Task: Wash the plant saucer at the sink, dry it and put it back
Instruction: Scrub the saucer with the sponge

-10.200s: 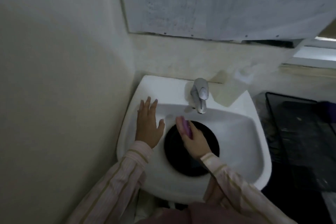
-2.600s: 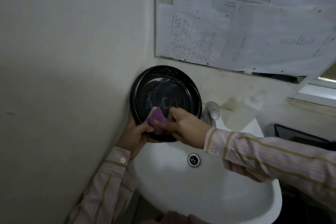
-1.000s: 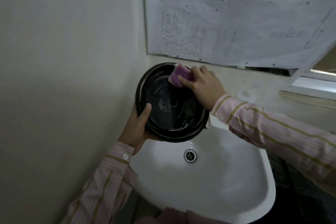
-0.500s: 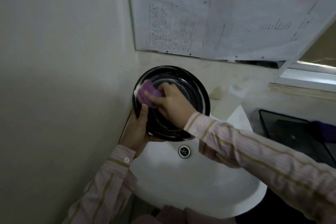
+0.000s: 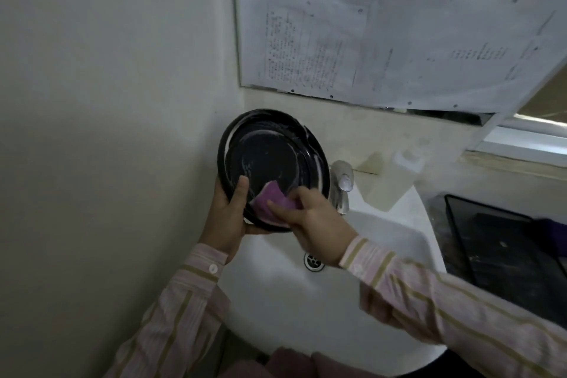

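Observation:
A round black plant saucer (image 5: 270, 159), streaked with white suds, is held upright and tilted above the left back of the white sink (image 5: 306, 301). My left hand (image 5: 225, 218) grips its lower left rim, thumb on the inner face. My right hand (image 5: 313, 224) holds a purple sponge (image 5: 271, 202) pressed against the saucer's lower inner face. The chrome tap (image 5: 342, 186) stands just right of the saucer; no water is visibly running.
A cream wall (image 5: 107, 132) stands close on the left. Papers (image 5: 383, 40) cover the board above the sink. A pale soap bottle (image 5: 402, 175) stands behind the basin. A black wire tray (image 5: 506, 248) lies to the right. The drain (image 5: 313, 261) shows in the basin.
The sponge has slid from the saucer's upper left rim down to its lower inner part. My left hand keeps its grip on the rim.

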